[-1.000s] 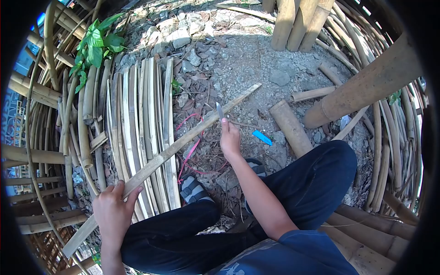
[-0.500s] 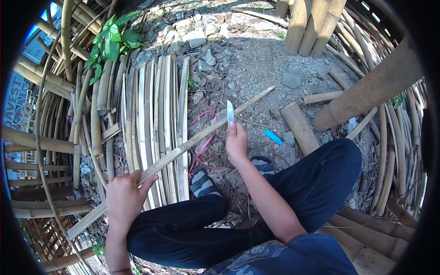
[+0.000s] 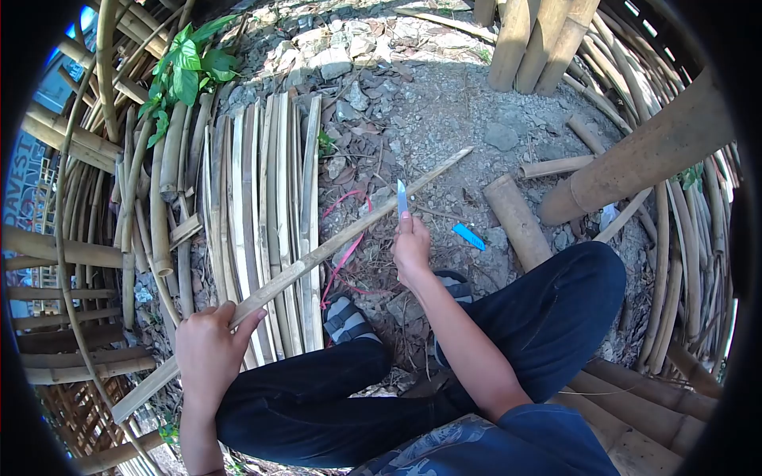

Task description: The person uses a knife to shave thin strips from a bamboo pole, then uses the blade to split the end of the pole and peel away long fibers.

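My left hand [image 3: 209,346] is closed around the lower part of a long bamboo strip [image 3: 317,255], which slants up to the right across the view. In my right hand [image 3: 411,252] is a knife [image 3: 402,198], its handle wrapped by my fingers and its blade pointing up and away from me. The blade overlaps the strip's upper part in this view. Most of the knife's handle is hidden in my fist. Behind the held strip, several split bamboo strips [image 3: 262,166] lie side by side on the ground.
A bright blue object [image 3: 468,236] lies on the dirt right of the knife. Pink twine [image 3: 346,258] trails near my sandal [image 3: 347,319]. A short bamboo piece [image 3: 517,218] and a thick bamboo pole [image 3: 635,155] are at the right. Leafy plants [image 3: 186,71] grow at the upper left.
The knife blade has tilted slightly and sits a little lower along the strip. Both hands keep their hold, and the whole view has shifted slightly.
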{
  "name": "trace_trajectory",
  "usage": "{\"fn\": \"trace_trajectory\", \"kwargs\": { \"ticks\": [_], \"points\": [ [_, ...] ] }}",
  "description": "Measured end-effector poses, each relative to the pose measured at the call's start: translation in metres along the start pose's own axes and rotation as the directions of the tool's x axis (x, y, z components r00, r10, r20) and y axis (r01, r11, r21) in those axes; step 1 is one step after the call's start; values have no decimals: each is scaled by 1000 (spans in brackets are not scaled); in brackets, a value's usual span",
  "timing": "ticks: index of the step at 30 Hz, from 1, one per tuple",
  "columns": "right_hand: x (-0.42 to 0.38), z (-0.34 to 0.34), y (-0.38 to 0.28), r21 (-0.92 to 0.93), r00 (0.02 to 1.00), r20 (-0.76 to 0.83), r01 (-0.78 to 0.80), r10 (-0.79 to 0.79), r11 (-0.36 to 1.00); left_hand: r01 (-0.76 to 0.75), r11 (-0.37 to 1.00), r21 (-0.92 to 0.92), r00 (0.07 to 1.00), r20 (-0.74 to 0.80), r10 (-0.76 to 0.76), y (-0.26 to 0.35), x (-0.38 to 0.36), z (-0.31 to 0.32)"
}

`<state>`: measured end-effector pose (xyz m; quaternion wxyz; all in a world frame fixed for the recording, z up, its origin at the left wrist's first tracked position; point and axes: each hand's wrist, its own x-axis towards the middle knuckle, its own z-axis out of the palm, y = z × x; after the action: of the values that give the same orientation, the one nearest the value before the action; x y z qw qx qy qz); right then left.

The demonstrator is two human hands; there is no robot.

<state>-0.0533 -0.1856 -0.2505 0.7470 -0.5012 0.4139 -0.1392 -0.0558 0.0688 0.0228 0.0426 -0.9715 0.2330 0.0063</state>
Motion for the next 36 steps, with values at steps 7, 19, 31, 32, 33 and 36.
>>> {"fn": "trace_trajectory", "kwargs": {
  "ticks": [7,19,31,32,33,36],
  "points": [
    [-29,4,-1,-38,980,196,40,-31,999,5,1000,-4,1000,18,-5,-1,4,2],
    [-56,12,-8,-175,970,150,217,-192,960,100,991,-91,985,151,-85,1,3,1],
    [-114,35,-23,-360,937,224,336,-269,870,68,996,-58,987,152,-58,2,3,-1],
    [-114,34,-23,-339,939,241,319,-246,885,56,996,-66,987,153,-46,2,2,-1],
    [-116,34,-26,-317,940,257,302,-225,899,57,996,-64,988,150,-47,3,3,-2],
    [-140,41,-28,-318,930,326,278,-170,906,81,995,-59,984,164,-71,6,2,-3]
  ]
}}
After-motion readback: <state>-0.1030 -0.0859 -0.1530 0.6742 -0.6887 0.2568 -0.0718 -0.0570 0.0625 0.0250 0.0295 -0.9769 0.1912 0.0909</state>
